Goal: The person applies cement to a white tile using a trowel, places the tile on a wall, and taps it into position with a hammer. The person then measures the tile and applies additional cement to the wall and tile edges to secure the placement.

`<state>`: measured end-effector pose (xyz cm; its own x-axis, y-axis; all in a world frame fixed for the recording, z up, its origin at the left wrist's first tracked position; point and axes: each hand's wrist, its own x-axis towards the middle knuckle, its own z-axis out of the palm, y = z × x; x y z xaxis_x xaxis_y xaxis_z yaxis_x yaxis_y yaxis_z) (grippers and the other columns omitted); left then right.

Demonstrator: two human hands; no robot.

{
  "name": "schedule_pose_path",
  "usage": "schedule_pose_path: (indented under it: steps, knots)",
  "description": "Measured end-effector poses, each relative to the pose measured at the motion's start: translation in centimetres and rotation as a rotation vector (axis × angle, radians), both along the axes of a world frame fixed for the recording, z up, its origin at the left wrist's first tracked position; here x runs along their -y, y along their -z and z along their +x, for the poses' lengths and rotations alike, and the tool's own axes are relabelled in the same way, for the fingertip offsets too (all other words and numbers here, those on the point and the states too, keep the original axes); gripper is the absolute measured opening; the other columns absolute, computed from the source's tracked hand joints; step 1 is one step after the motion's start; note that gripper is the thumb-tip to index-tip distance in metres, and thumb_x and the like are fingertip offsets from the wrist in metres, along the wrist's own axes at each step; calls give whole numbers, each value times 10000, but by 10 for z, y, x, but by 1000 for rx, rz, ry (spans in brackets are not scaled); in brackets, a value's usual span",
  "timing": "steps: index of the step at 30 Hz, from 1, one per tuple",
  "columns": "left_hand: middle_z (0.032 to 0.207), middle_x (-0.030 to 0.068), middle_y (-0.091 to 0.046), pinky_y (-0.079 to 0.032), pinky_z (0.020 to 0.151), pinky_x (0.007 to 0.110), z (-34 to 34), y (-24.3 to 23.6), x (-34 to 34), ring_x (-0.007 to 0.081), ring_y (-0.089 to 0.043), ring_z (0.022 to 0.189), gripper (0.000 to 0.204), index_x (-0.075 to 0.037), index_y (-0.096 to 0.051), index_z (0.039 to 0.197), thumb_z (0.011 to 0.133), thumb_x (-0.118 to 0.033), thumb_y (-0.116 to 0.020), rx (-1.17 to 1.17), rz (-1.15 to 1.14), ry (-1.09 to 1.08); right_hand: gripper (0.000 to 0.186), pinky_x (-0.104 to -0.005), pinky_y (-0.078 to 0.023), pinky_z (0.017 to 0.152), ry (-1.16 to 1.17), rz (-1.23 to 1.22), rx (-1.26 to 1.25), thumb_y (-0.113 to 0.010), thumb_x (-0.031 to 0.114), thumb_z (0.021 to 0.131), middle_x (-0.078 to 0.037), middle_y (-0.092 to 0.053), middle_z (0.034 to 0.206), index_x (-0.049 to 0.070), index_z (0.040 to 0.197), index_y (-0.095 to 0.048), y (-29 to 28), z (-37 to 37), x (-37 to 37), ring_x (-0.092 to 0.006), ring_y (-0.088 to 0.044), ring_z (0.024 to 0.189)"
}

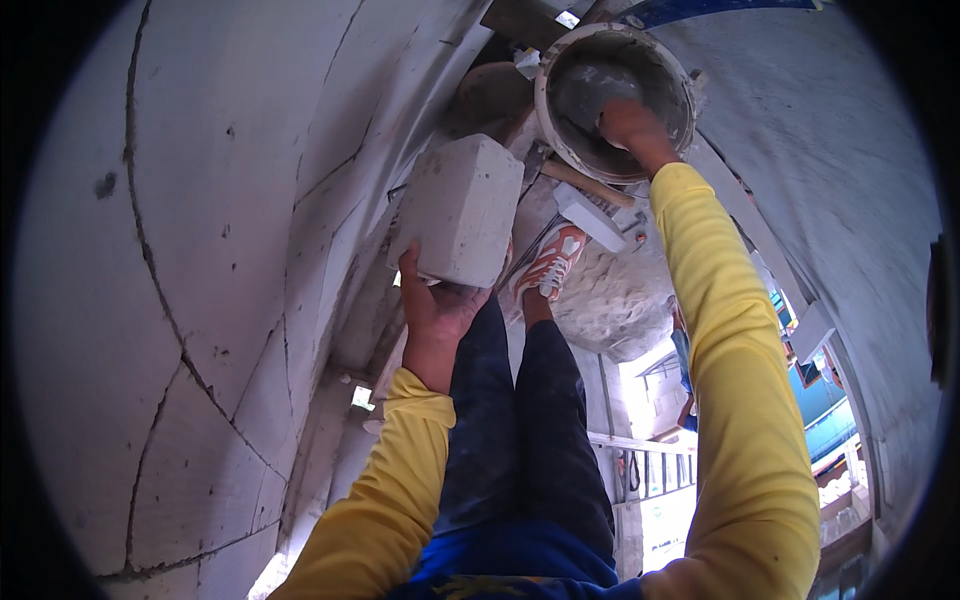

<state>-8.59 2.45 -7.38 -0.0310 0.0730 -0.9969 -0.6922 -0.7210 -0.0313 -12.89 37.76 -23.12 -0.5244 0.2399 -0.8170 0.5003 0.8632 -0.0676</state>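
My left hand [440, 312] supports a pale grey building block [462, 210] from beneath, its thumb along the near side. The block is tilted up beside the wall on the left. At the far end, my right hand [635, 128] reaches inside a round bucket [548, 108] caked with grey mortar. Wet-looking grey mix [590, 85] coats the bucket's inside. The right fingers are curled closed, and whatever they grip is hidden by the hand and the dark interior.
A jointed block wall [220, 230] rises close on my left. Near my shoe [553, 262] lie a wooden handle [588, 184] and a white block piece [590, 217]. A second tub [490, 95] sits behind the block. Below right are a ladder [655, 470] and another person [684, 365].
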Motion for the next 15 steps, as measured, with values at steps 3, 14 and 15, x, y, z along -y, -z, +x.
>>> schedule_pose_path:
  steps: [3, 14, 15]
  knots:
    - [1516, 186, -465, -453, 1109, 601, -4, -3, -2, 384, -501, 1406, 929, -77, -359, 1576, 871, -530, -762, -14, -13, 3, 396, -485, -543, 1063, 1, 21, -47, -614, 330, 1011, -195, -703, 1344, 64, 1280, -731, 8, -4, -3, -395, -656, 1274]
    - [1511, 206, -491, -497, 1089, 617, -11, -15, -28, 416, -532, 1384, 841, -71, -387, 1568, 923, -506, -706, -43, -29, -6, 503, -520, -545, 927, 72, -195, -273, -838, 442, 869, -275, -750, 1023, 4, 1104, -761, -10, 51, -69, -435, -723, 1028]
    - [1524, 225, -472, -508, 1085, 638, -11, -17, -32, 441, -525, 1393, 865, -68, -353, 1586, 929, -515, -693, -58, -21, -4, 506, -507, -550, 919, 126, -208, -288, -843, 443, 864, -272, -751, 1001, 4, 1103, -763, -15, 57, -71, -431, -727, 1005]
